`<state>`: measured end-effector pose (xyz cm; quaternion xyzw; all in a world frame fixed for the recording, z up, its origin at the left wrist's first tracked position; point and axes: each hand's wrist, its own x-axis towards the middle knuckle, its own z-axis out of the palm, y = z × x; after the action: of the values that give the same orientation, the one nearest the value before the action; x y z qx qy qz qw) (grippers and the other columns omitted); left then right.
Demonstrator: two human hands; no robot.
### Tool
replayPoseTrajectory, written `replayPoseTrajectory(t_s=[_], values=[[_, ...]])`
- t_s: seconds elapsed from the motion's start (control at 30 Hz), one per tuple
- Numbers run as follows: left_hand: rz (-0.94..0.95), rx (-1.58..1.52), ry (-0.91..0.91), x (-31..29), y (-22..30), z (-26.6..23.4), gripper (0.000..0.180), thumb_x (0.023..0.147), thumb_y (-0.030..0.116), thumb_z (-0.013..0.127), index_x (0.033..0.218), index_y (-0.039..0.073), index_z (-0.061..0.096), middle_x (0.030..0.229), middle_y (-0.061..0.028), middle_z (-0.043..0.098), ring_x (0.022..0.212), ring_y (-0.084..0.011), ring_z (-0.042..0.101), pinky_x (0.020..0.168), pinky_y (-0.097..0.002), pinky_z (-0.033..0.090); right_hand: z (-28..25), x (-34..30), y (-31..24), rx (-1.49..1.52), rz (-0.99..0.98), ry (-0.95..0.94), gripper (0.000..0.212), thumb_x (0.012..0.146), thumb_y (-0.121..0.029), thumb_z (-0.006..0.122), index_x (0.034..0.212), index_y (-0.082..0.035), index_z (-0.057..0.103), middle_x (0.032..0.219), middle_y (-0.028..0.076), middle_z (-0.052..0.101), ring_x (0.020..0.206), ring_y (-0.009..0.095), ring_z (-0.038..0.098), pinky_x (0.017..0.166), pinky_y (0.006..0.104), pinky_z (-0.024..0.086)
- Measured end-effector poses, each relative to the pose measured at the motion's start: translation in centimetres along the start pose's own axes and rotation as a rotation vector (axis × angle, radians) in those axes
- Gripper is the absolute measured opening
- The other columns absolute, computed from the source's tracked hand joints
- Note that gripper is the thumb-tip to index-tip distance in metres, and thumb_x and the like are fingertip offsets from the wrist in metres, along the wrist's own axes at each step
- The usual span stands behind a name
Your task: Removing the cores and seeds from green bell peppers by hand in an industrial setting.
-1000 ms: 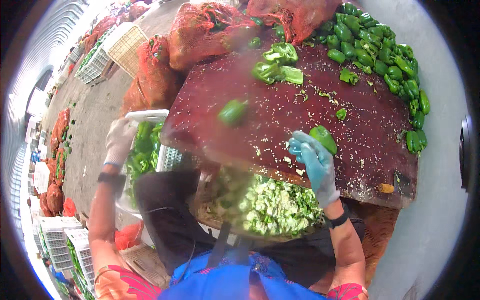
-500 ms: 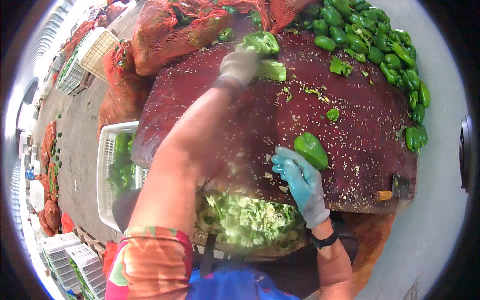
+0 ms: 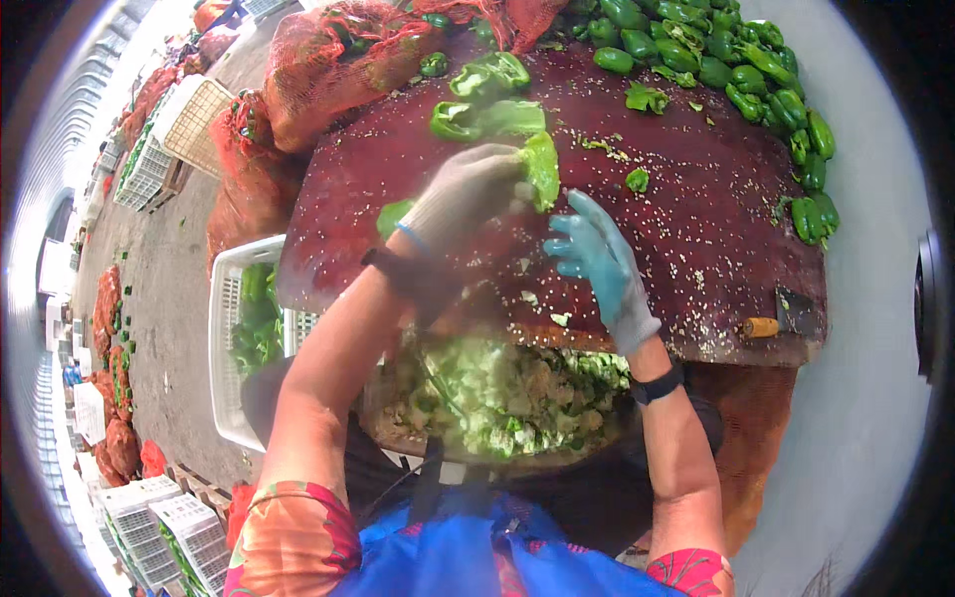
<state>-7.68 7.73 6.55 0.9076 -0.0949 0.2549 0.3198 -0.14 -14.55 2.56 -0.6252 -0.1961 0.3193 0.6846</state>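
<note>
My left hand, in a pale glove and smeared by motion, reaches over the dark red board. Its fingertips close on a piece of green bell pepper, pale inside. Another green piece shows partly behind my left wrist. Just beyond the hand lie opened bell pepper pieces, a curved piece and a pale-sided one. To the right, my right hand, in a blue-coated glove, is open and holds nothing, its fingers pointing left toward the held piece.
Whole green bell peppers are heaped at the far right. Red mesh sacks stand at the far left. A white crate with peppers sits left of the board. Below its near edge is a heap of pepper scraps. A wooden-handled blade lies near right.
My left hand has come nearer from the far pepper pieces. The whole pepper beside my right hand is gone from its spot. My right hand has moved up slightly and its fingers have spread.
</note>
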Motion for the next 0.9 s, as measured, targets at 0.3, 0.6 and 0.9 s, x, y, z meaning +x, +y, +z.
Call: replayPoseTrajectory(t_s=[0.3, 0.6, 0.9], values=[[-0.804, -1.407, 0.149, -0.3, 1.3, 5.6, 0.018, 0.095, 0.010, 0.062, 0.111, 0.002, 0.065, 0.081, -0.0050, 0.065, 0.066, -0.0120, 0.063, 0.060, -0.0252, 0.053, 0.6, 2.6, 1.9, 0.151, 0.126, -0.080, 0.037, 0.107, -0.030, 0.047, 0.136, -0.008, 0.053, 0.113, 0.007, 0.071, 0.091, 0.022, 0.073, 0.075, 0.0320, 0.059], [-0.567, -0.919, 0.362, -2.8, 2.8, 2.8, 0.043, 0.094, 0.011, 0.060, 0.136, 0.001, 0.055, 0.118, -0.0140, 0.064, 0.096, -0.0173, 0.068, 0.081, -0.0299, 0.055, 1.8, 1.2, -2.1, -0.287, -0.247, 0.068, 0.036, 0.109, -0.021, 0.045, 0.138, -0.003, 0.055, 0.118, 0.007, 0.069, 0.099, 0.013, 0.067, 0.079, 0.0286, 0.056], [-0.753, -0.885, 0.184, -5.2, 7.4, 2.9, 0.054, 0.087, 0.010, 0.065, 0.139, 0.004, 0.052, 0.127, -0.0095, 0.061, 0.111, -0.0149, 0.060, 0.094, -0.0309, 0.052, 3.1, -0.6, 0.5, -0.881, -0.653, 0.029, 0.045, 0.091, -0.008, 0.061, 0.137, -0.011, 0.061, 0.111, 0.016, 0.072, 0.096, 0.033, 0.070, 0.083, 0.0437, 0.055]])
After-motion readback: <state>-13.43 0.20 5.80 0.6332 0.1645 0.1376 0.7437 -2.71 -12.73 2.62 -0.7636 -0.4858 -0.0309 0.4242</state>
